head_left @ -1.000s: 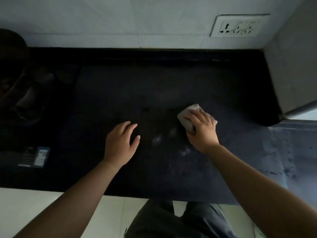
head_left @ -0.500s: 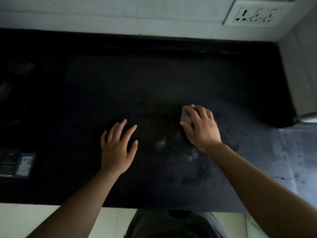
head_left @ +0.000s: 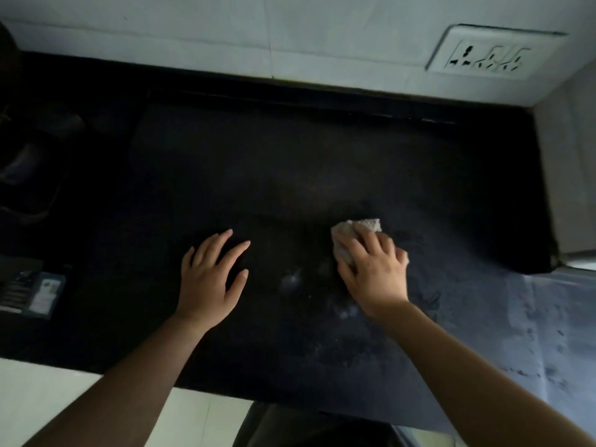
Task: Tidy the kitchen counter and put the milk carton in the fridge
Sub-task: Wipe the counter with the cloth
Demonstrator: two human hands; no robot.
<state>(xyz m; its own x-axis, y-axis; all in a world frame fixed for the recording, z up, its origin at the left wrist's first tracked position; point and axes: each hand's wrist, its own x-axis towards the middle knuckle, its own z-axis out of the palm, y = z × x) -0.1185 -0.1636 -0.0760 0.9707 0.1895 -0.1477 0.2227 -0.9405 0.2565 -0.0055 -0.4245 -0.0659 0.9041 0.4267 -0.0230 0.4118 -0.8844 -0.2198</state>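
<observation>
The dark kitchen counter point(head_left: 274, 162) fills most of the view. My right hand point(head_left: 372, 269) presses a crumpled pale cloth point(head_left: 358, 228) flat onto the counter right of centre, fingers curled over it. My left hand point(head_left: 209, 279) rests palm down on the counter to the left of the cloth, fingers spread, holding nothing. Faint pale smears point(head_left: 292, 280) lie on the counter between the two hands. No milk carton is in view.
A small dark box with a pale label point(head_left: 42, 293) lies near the counter's left edge. Dim dark objects point(head_left: 29, 169) sit at the far left. A white wall socket point(head_left: 490, 56) is at the top right. A pale side wall point(head_left: 567, 175) bounds the counter's right.
My right hand with the cloth has slid slightly back and forth on the counter. My left hand has spread its fingers and stayed in place. The view has shifted a little.
</observation>
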